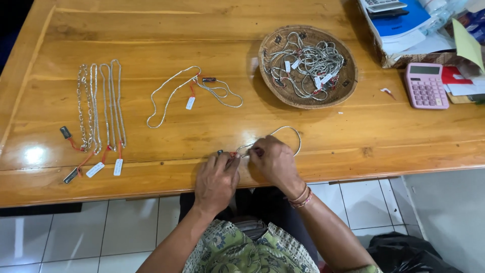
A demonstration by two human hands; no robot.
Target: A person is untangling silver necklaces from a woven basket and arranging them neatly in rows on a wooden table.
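Observation:
My left hand [217, 181] and my right hand [273, 161] meet at the near edge of the wooden table [313, 136]. Together they pinch a silver chain [289, 130] with a red-stringed tag; its loop lies on the wood just beyond my right hand. The tag end sits between the fingers of both hands. Two loose silver chains with tags [194, 91] lie further out near the table's middle. At the left, several silver chains [98, 108] lie straight, side by side, their tags at the near end.
A round woven basket [348, 81] at the back right holds a tangle of several tagged chains. A pink calculator [425, 86] and a box of papers [404, 30] stand at the far right. White floor tiles show below the table edge.

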